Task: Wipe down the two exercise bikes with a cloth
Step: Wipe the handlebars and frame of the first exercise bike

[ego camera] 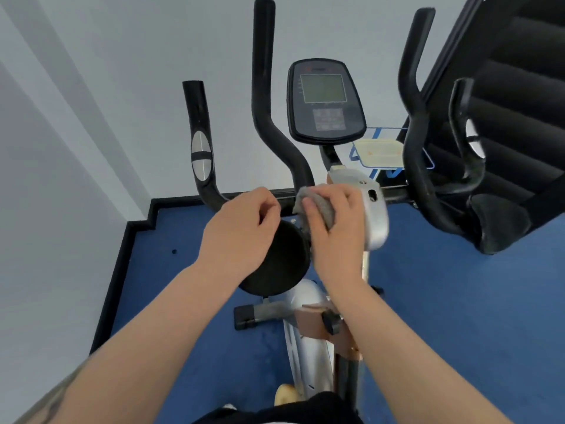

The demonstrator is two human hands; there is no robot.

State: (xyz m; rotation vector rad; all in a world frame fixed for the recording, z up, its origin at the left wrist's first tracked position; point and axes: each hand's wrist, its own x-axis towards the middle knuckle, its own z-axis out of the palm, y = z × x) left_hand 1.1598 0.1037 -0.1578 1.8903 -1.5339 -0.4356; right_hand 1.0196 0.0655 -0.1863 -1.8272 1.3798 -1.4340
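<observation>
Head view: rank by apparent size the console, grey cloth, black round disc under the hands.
1. console, largest as it looks
2. black round disc, partly hidden by the left hand, so it may be on a par with the console
3. grey cloth, smallest, mostly covered by the right hand

right hand [331,223] presses grey cloth [315,205] on bike [374,215].
</observation>
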